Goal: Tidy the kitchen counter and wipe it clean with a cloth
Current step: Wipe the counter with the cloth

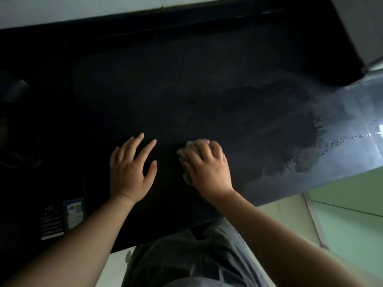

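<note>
Dark counter (207, 79), wet patch (290, 146) at right, pale floor (290, 214) below; left hand (128, 170) flat, spread, holding nothing; right hand (207, 168) curled over bunched cloth (191, 145) near front edge, long axis probably front-to-back.

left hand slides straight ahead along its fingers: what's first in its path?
Nothing close. The left hand points across bare dark counter, passing left of the cloth under the right hand. First contact is probably the raised back edge, though the dim light hides detail.
</note>
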`<state>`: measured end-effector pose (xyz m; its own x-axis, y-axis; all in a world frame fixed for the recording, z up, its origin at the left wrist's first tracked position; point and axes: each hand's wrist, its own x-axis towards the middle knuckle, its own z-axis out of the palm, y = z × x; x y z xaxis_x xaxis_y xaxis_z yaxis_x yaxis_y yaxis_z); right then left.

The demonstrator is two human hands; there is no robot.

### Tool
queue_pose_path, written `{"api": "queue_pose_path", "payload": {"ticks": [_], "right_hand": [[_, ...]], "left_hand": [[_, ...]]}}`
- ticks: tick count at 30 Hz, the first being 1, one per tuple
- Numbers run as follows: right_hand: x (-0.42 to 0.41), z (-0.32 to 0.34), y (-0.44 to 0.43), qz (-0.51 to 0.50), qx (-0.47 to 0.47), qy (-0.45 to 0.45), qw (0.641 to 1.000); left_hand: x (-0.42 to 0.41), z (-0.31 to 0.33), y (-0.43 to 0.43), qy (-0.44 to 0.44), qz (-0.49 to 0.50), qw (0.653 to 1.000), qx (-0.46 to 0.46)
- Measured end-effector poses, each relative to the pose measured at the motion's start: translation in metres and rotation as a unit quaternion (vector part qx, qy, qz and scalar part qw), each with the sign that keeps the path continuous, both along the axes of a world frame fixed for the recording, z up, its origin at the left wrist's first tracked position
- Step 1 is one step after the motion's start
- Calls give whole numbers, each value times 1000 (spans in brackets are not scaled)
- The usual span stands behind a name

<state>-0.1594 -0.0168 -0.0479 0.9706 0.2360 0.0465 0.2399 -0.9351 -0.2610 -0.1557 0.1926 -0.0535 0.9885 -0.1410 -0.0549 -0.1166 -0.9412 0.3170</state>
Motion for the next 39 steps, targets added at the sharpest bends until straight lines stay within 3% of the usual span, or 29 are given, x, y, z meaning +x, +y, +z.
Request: {"api": "queue_pose_path", "payload": {"ticks": [2, 7, 9, 12, 17, 21, 24, 26, 32, 36, 39], "right_hand": [[-13, -2, -28, 11, 2, 1, 1000], [65, 1, -39, -176, 10, -19, 984], [102, 1, -17, -191, 19, -15, 981], [112, 1, 9, -110, 11, -15, 994], [42, 5, -8, 120, 24, -7, 992], [75, 1, -43, 60, 29, 1, 998], [134, 3, -23, -50, 36, 3, 998], [161, 4, 4, -66, 42, 17, 997], [161, 6, 37, 31, 28, 25, 999], [92, 8, 24, 116, 28, 1, 993], [39, 9, 3, 148, 37, 42, 987]], "left_hand": [[0, 0, -1, 8, 2, 1000, 3], [0, 1, -2, 24, 15, 1000, 5], [0, 2, -2, 28, 16, 999, 9], [1, 2, -2, 38, 20, 999, 13], [2, 5, -2, 55, 25, 998, 15], [2, 4, -2, 65, 28, 997, 19], [2, 2, -2, 69, 28, 997, 25], [2, 2, -2, 71, 29, 997, 28], [2, 1, -1, 73, 25, 997, 28], [1, 2, -2, 63, 28, 997, 27], [1, 3, -1, 45, 23, 999, 19]]}}
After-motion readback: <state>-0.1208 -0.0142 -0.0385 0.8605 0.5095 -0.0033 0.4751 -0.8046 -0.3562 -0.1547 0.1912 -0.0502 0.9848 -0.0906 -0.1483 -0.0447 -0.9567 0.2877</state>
